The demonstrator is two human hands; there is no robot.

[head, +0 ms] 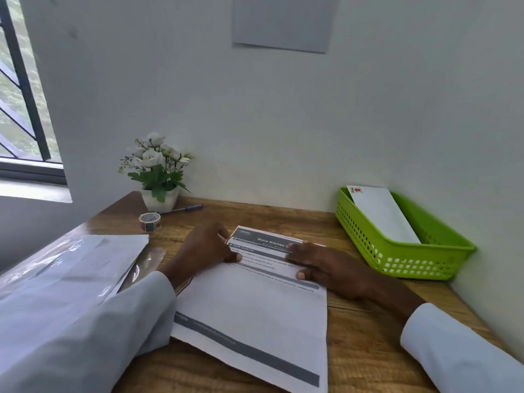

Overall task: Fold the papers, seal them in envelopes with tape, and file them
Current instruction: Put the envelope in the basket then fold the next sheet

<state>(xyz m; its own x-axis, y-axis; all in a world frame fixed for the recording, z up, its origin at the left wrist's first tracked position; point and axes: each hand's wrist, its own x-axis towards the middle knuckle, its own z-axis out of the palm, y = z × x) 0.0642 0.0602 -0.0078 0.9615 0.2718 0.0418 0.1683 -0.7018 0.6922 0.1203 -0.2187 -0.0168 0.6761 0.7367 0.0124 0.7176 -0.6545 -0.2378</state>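
A printed white paper (255, 307) lies on the wooden desk (368, 350) in front of me. Its far end is bent over toward me, showing a dark header band. My left hand (207, 251) grips the paper's far left edge, thumb on top. My right hand (326, 265) presses fingers flat on the bent-over part at the right. A stack of white envelopes and papers (85, 265) lies to the left, partly under my left sleeve. A roll of clear tape (149, 221) stands behind that stack. A green plastic basket (397, 259) at the right holds one white envelope (382, 214).
A small white pot of white flowers (158, 177) stands at the back left, with a blue pen (184, 209) lying beside it. White walls close off the desk at the back and right. A window is at the far left.
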